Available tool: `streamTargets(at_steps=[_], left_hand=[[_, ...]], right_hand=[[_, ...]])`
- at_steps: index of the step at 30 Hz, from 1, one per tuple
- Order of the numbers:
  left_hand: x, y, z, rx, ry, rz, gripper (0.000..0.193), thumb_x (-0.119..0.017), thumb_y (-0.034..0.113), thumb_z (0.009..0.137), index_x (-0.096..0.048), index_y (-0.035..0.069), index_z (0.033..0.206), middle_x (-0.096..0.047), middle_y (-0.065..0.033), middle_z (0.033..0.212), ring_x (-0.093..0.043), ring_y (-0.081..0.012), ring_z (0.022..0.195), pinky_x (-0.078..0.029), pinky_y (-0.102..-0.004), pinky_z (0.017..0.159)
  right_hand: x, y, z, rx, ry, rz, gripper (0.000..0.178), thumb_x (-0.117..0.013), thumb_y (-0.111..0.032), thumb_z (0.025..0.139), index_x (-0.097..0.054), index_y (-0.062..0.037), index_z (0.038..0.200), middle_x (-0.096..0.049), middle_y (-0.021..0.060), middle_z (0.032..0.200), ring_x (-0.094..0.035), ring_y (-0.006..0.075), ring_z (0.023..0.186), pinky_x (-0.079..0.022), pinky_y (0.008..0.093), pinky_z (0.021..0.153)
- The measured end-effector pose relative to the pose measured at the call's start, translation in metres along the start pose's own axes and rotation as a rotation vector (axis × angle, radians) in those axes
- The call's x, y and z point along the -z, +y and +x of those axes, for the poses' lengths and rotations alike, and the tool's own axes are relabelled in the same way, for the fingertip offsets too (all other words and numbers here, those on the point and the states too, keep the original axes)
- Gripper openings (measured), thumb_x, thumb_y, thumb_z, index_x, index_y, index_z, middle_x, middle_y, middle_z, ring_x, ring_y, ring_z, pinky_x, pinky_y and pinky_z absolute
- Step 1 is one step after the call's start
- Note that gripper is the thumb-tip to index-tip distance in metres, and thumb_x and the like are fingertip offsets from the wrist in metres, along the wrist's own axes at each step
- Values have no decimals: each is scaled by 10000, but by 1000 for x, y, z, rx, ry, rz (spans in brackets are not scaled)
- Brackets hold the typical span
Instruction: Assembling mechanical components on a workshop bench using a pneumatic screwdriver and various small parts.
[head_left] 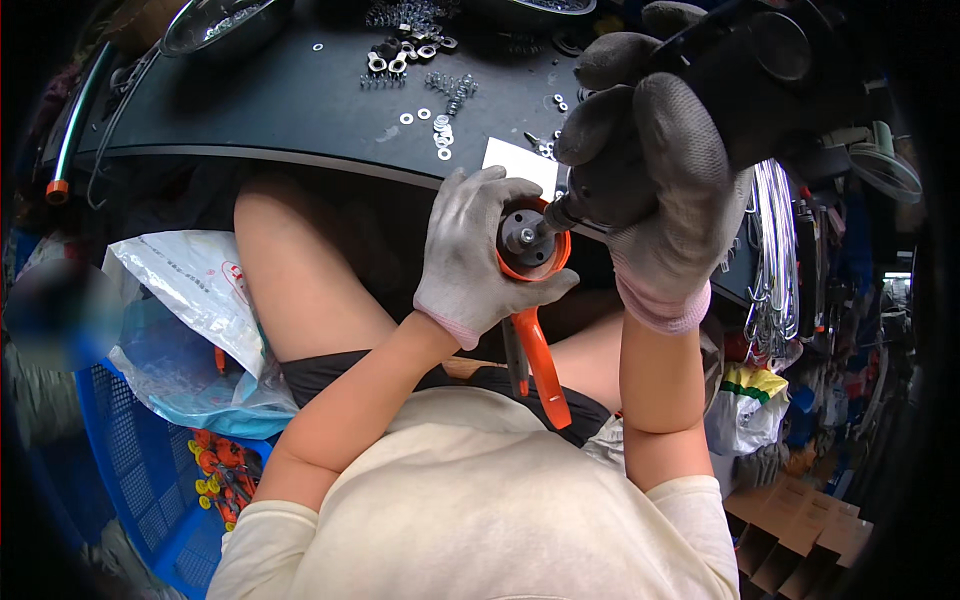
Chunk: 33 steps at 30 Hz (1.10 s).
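My left hand (462, 258), in a grey-coated glove, is closed round the round head of an orange-handled tool (543, 372). An orange rim circles the head's dark core, and the orange handle and a dark lever hang below it. Wrapped round a black power driver (735, 90) is my right hand (672, 185), gloved the same way. The driver's nose points down and left, its tip at or very close to the bolt in the middle of the core; whether they touch I cannot tell. Part of the driver's body is lost in dark shadow.
Washers (442, 135), springs (455, 92) and metal fittings (398, 60) lie on the dark table (250, 110). A metal bowl (215, 25) stands at the far left, a white card (520, 165) near the edge. Wire hooks (770, 250) hang right; a blue crate (130, 460) holds orange parts.
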<state>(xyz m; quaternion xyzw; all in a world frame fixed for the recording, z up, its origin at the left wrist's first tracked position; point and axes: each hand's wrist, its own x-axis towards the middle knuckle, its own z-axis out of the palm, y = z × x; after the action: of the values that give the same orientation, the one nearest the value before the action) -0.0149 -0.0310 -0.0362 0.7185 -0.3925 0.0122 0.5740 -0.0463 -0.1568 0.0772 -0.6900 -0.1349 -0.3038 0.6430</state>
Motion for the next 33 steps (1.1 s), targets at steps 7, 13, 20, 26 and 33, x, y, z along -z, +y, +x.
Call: streamTargets(at_steps=[7, 13, 20, 26, 33], left_hand=[[2, 2, 0, 8, -25, -2, 713, -864, 304, 529, -522, 87, 1116, -576, -108, 1066, -541, -311, 1051, -313, -486, 1062], [3, 2, 0, 33, -38, -20, 704, -854, 264, 525, -516, 81, 1115, -554, -108, 1036, -531, -302, 997, -381, -426, 967], [22, 21, -14, -21, 160, 57, 829, -851, 277, 522, -483, 46, 1229, -513, -154, 1211, -457, -325, 1154, -339, -440, 1002], [26, 56, -55, -453, -495, 151, 472, -685, 433, 734, -606, 115, 1074, -596, -9, 1044, -571, -212, 700, -460, -340, 632], [46, 44, -54, -306, -683, 86, 394, -722, 443, 702, -630, 119, 906, -613, -18, 887, -566, -210, 675, -434, -343, 581]], right_hand=[[-3, 8, 0, 274, -11, -290, 269, -513, -186, 953, -592, 10, 1119, -638, 173, 993, -618, 135, 656, -507, 240, 533], [-51, -30, 12, -195, 519, -150, 394, -692, -194, 842, -507, -26, 1146, -630, 80, 785, -544, 78, 500, -380, 183, 411], [-49, -30, 6, -152, 571, -128, 261, -674, -171, 845, -576, -29, 1041, -586, 27, 638, -497, 59, 447, -356, 185, 404], [-46, -24, 13, -157, 516, -160, 255, -671, -172, 849, -572, -14, 1022, -580, 18, 717, -555, 85, 532, -427, 207, 485], [-49, -31, 12, -154, 490, -39, 271, -675, -163, 848, -562, -5, 1037, -583, 21, 744, -572, 97, 541, -451, 222, 493]])
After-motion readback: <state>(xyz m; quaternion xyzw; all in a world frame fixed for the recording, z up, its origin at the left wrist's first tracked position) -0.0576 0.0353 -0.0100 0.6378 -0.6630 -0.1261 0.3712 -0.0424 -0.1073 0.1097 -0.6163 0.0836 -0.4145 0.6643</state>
